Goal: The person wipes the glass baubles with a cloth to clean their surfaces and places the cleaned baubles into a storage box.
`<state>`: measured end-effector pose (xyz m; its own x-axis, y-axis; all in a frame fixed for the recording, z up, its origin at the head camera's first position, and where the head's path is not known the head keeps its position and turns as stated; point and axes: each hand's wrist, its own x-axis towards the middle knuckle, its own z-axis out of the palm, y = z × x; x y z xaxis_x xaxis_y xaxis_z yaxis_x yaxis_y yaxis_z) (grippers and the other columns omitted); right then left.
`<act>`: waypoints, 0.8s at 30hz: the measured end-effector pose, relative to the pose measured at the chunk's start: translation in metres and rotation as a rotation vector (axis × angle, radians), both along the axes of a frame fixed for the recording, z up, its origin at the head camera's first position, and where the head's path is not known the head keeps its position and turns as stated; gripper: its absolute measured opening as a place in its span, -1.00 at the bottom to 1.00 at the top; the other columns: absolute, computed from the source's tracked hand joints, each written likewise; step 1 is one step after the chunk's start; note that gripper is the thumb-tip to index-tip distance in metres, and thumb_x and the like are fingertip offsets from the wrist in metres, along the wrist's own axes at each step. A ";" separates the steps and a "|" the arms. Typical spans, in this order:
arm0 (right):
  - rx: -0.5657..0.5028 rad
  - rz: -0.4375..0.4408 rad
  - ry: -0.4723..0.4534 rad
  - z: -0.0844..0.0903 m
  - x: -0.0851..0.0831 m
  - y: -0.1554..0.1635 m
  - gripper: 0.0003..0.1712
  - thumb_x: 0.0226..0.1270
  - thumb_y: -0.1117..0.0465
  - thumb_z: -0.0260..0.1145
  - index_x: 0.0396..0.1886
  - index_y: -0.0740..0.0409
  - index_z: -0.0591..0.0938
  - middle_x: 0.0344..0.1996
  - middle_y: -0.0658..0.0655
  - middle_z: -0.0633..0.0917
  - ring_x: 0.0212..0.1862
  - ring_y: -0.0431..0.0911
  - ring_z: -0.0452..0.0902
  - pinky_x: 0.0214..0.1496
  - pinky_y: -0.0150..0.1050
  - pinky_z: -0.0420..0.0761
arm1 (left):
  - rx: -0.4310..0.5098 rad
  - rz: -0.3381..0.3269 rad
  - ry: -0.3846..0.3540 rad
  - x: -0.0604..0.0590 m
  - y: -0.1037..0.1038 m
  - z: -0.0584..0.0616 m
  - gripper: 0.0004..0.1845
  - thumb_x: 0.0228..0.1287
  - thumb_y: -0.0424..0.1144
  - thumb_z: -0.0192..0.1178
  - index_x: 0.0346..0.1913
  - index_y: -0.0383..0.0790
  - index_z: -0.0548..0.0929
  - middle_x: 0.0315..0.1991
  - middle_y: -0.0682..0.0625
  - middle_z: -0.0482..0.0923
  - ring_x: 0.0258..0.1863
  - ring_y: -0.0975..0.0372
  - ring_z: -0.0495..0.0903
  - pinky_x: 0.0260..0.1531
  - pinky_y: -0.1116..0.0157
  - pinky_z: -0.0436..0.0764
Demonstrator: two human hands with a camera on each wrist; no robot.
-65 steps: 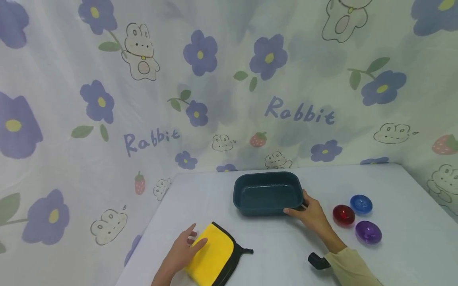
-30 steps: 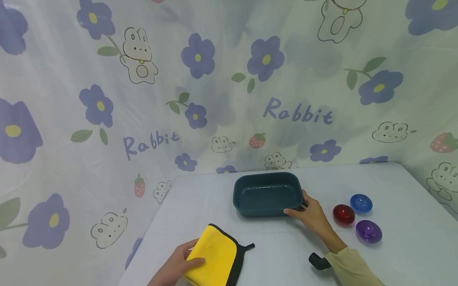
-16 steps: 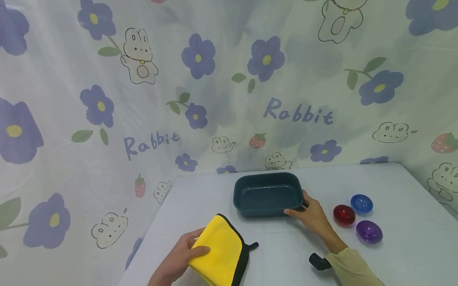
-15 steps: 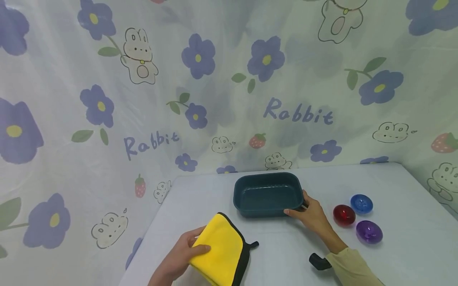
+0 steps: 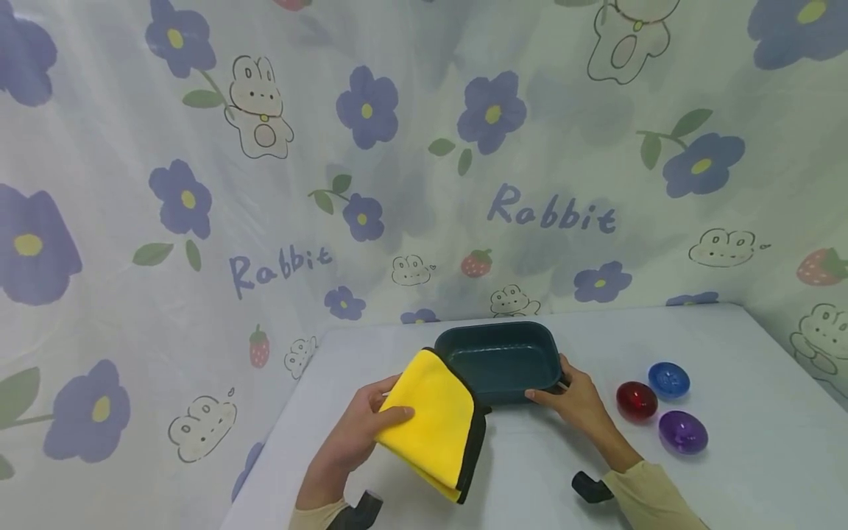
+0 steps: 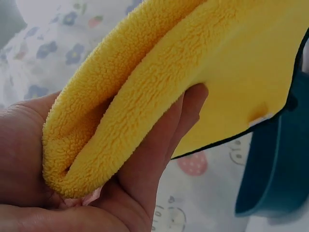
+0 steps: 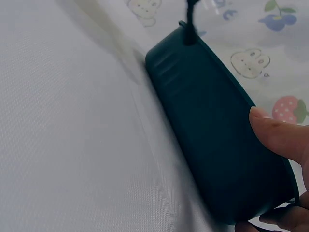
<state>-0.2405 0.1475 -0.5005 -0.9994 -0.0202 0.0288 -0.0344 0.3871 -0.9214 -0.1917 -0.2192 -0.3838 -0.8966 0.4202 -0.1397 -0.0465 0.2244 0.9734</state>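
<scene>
Left hand (image 5: 356, 428), fingers clasped on the folded yellow cloth (image 5: 433, 419), holding it up toward the left edge of the worktop (image 5: 530, 464), before the green dish (image 5: 506, 361); right hand (image 5: 578, 397) grips that dish, near the far edge!

There are two hands (image 5: 361, 427) (image 5: 575, 400), one cloth (image 5: 433, 419), one dish (image 5: 506, 364) and three shiny ovals (image 5: 637, 402) (image 5: 669, 380) (image 5: 683, 432).
</scene>
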 end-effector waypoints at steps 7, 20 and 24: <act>-0.012 0.002 0.015 -0.001 0.000 -0.001 0.29 0.16 -0.03 0.59 0.63 0.42 0.02 0.53 0.45 0.30 0.52 0.32 0.32 0.41 0.09 0.47 | 0.046 0.015 0.099 -0.014 0.015 0.012 -0.34 0.41 -0.25 0.21 0.54 -0.23 0.35 -0.10 -0.02 0.76 -0.26 0.15 0.80 -0.09 0.24 0.76; 0.044 -0.030 -0.032 0.001 0.002 -0.003 0.35 0.12 -0.10 0.60 0.65 0.37 0.01 0.57 0.42 0.25 0.55 0.35 0.25 0.47 0.13 0.41 | 0.207 0.106 0.135 -0.034 0.035 0.016 -0.37 0.40 -0.27 0.21 0.51 -0.17 0.38 -0.08 0.01 0.72 -0.23 0.18 0.79 -0.11 0.24 0.77; 0.063 -0.040 -0.032 0.003 0.002 -0.003 0.35 0.11 -0.11 0.60 0.65 0.36 0.01 0.56 0.42 0.26 0.52 0.35 0.30 0.44 0.11 0.44 | 0.226 0.114 0.113 -0.040 0.041 0.008 -0.36 0.40 -0.28 0.22 0.52 -0.15 0.38 -0.08 0.00 0.72 -0.24 0.19 0.79 -0.11 0.24 0.77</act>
